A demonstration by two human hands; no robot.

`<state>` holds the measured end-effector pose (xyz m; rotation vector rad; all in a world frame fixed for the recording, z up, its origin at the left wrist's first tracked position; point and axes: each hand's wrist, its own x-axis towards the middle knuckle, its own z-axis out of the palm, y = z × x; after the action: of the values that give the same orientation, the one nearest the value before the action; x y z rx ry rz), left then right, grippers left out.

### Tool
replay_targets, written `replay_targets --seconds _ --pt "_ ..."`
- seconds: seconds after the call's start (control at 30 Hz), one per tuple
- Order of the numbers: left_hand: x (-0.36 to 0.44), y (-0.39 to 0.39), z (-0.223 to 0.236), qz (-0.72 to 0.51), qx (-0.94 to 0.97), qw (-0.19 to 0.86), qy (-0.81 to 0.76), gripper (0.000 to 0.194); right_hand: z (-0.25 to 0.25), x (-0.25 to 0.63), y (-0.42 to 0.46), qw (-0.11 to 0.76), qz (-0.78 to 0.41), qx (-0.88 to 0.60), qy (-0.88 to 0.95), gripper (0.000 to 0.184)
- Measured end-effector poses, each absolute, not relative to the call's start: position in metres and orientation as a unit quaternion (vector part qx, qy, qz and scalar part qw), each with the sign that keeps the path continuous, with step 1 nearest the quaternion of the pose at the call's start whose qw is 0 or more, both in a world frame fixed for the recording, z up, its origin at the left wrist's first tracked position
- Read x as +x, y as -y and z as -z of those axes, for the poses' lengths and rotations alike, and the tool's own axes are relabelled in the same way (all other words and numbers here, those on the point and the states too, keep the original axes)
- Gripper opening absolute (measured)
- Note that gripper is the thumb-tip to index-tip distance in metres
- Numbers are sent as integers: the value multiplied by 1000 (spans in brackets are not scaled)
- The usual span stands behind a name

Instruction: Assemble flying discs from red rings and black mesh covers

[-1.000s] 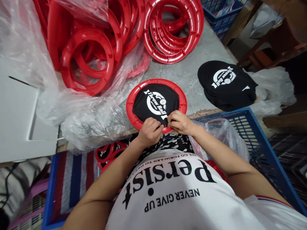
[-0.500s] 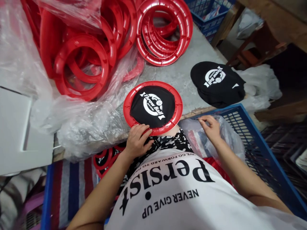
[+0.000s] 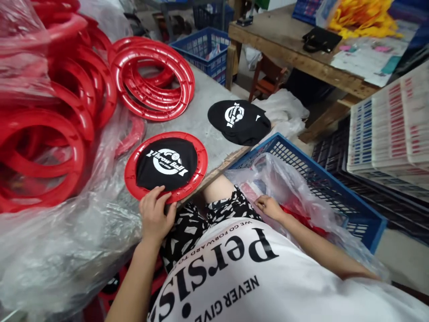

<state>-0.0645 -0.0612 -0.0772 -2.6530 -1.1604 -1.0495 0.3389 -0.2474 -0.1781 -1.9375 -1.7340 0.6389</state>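
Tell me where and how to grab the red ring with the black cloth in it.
Pinch the red ring by its near rim, thumb below and fingers above, coming from the person's side: it lies flat, and that rim seems to reach the table's edge, probably leaving room underneath.

Wooden workbench (image 3: 283, 42) stood far right, brown chair (image 3: 268, 74) beside it; bare floor (image 3: 407, 259) showed at right.

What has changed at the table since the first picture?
The right hand has let go of the black cloth and moved right, over the blue crate. The left hand has loosened and rests at the near edge of the red ring. The cloth stack stayed put.
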Motion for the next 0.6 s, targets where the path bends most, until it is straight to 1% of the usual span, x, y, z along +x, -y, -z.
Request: replay_targets --seconds 0.13,0.2,0.4,0.6 --pt "-66 61 77 369 -856 34 359 41 152 359 205 259 -186 -751 579 20" --pt "-68 61 80 389 -845 37 365 44 133 375 183 268 -160 -769 557 19" --pt "-64 62 91 404 -793 105 444 39 74 416 116 268 -92 -794 538 24" --pt "-59 63 91 375 -766 101 512 42 28 400 46 251 -56 -769 585 24"
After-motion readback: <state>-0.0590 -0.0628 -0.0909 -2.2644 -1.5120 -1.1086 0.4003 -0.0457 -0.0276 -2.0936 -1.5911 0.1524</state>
